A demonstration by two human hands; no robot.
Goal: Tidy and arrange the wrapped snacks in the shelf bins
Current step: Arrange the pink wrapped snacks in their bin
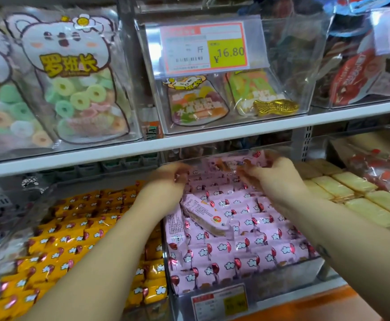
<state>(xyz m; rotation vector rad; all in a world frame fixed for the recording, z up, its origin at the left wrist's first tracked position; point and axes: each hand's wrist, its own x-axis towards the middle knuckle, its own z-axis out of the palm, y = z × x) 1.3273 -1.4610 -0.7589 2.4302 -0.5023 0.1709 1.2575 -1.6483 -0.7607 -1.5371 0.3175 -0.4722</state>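
**Head view**

Found left hand (173,179) and right hand (275,174) both reached to the rear of the pink-snack bin (270,282), well under the shelf edge above them. Noted the right hand's fingers curled round a raised pink packet (255,158); could not tell, through blur, whether one or more were held. Noted the left hand's fingers curled as well; could not tell whether anything was gripped.

Judged the step in hand as seating the raised stock into the back row. Judged it best done as follows:
- Kept print side up, matching the rows beneath the forearms.
- Lowered flat and pressed rearward, without disturbing the rows nearer the wrists.
- Dealt next with the loose packet (203,214), lying askew and print side down between the forearms.

Counted:
- Hands: two.
- Lower-shelf bins in view: three. Pink under the hands, orange packets (73,228) outboard of the left forearm, pale bars (351,193) outboard of the right.
- Askew pink packets: one flat, plus one on edge against the left wall.
- Pale bars: at least six.
- Ordered pink packets: too many to count.
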